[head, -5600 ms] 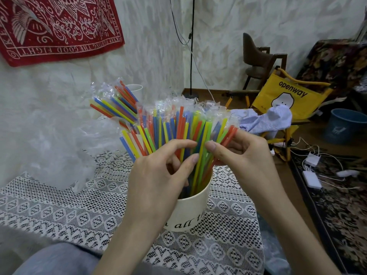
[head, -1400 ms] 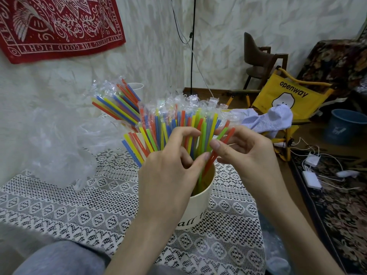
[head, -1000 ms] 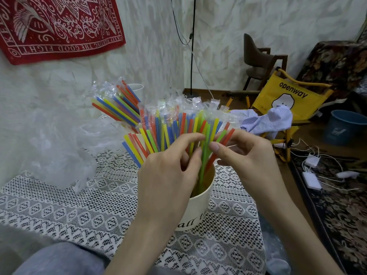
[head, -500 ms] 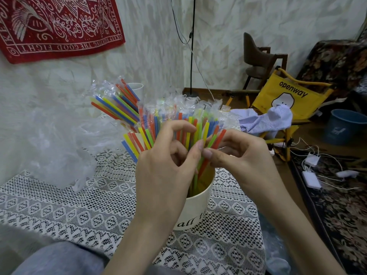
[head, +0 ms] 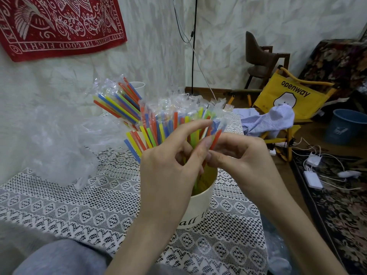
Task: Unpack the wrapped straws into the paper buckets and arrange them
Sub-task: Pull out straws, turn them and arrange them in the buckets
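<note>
White crinkled walls and a red printed banner [head: 59, 26] back a table under a lace tablecloth [head: 79, 205], where a cream paper bucket [head: 198, 211] stands packed with wrapped straws [head: 158, 124] in red, blue, yellow and green, their clear wrapper tips bristling above it. Behind it a second bucket [head: 137, 87] holds another bunch of straws [head: 117, 102] leaning left, and a heap of empty clear plastic bags [head: 59, 147] lies by the wall.

Both hands work over the near bucket. Half a second ago the fingertips met lower, just above the rim; now the left hand [head: 168, 175] has its forefinger stretched up across the straw tops while its thumb and other fingers curl in among the shafts. The right hand [head: 242, 161] has closed tighter, its curled fingers pinching what looks like a red straw [head: 215, 139] at the bunch's right edge. Compared with several seconds back, the bunch stands more gathered and the straws on the right fan out less. I read this as the arranging step, with unpacking for this bucket seemingly done.

Off to the right sit a yellow folding chair [head: 288, 96], a striped cloth [head: 268, 122] and a blue bin [head: 345, 126].
</note>
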